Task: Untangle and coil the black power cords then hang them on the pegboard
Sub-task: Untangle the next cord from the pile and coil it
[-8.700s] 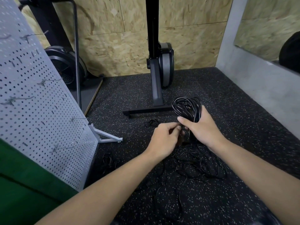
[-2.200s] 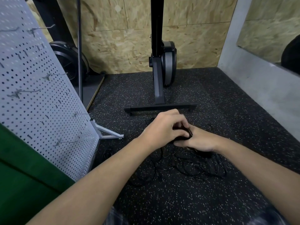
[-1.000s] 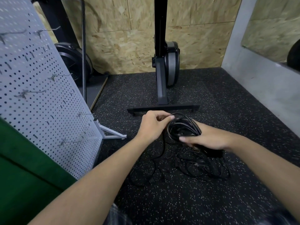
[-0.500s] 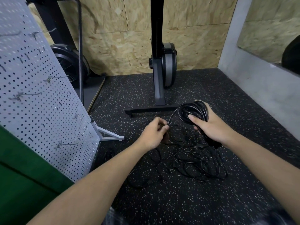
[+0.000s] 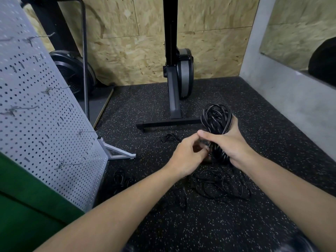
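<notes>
Brings left grip (image 5: 189, 154) in against right grip (image 5: 230, 144) since half a second ago; clamps right round coiled cord (image 5: 216, 120), pinches its strand with left, above loose tangle (image 5: 222, 185) on floor's (image 5: 200, 226) middle.

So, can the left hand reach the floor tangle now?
Likely yes: the tangle lies just beneath the left hand, nothing between, but it must first release the coil the right hand grips.
</notes>
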`<action>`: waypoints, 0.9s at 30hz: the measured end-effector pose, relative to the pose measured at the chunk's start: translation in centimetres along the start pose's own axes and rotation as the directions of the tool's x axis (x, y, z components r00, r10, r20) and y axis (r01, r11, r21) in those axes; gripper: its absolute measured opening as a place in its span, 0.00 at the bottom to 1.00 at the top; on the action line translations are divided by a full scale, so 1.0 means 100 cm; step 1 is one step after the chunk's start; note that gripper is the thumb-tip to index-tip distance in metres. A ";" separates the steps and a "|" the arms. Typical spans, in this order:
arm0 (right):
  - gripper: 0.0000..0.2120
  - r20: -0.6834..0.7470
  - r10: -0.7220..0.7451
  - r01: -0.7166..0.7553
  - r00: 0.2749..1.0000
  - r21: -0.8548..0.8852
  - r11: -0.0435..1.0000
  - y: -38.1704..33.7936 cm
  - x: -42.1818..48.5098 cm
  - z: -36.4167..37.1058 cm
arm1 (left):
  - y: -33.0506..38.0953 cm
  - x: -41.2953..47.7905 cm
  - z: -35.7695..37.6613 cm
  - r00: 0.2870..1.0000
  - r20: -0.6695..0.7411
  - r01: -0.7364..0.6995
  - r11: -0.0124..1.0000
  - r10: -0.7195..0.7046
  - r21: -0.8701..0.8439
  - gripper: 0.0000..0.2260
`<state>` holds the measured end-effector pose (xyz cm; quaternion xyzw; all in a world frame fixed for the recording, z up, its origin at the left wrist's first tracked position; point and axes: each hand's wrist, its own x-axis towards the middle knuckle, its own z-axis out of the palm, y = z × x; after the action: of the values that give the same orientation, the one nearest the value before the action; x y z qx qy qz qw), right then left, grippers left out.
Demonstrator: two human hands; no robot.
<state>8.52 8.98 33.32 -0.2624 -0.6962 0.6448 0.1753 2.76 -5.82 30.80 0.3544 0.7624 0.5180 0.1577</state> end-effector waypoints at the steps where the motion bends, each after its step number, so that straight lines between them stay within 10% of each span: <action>1: 0.50 -0.021 -0.019 0.020 1.000 0.018 1.000 -0.002 -0.001 0.000 | 0.000 0.001 -0.001 1.000 0.000 -0.018 0.999 0.018 0.031 0.12; 9: 0.33 -0.081 -0.042 0.052 0.996 0.138 0.989 -0.013 0.003 -0.006 | -0.003 0.000 0.000 0.997 0.080 -0.036 0.984 0.022 0.172 0.06; 17: 0.41 -0.136 -0.120 0.116 0.983 -0.033 0.993 -0.015 0.014 -0.029 | -0.055 0.001 -0.032 0.918 0.321 0.081 0.902 -0.233 0.424 0.13; 27: 0.48 0.088 -0.112 0.143 0.990 -0.593 0.793 -0.007 0.005 -0.024 | -0.024 0.015 -0.038 0.964 0.216 -0.244 0.839 0.156 0.486 0.18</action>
<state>9.41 11.16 34.19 -0.2412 -0.8838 0.3856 0.1099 -1.56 -7.88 30.39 0.5035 0.8143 0.2808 0.0671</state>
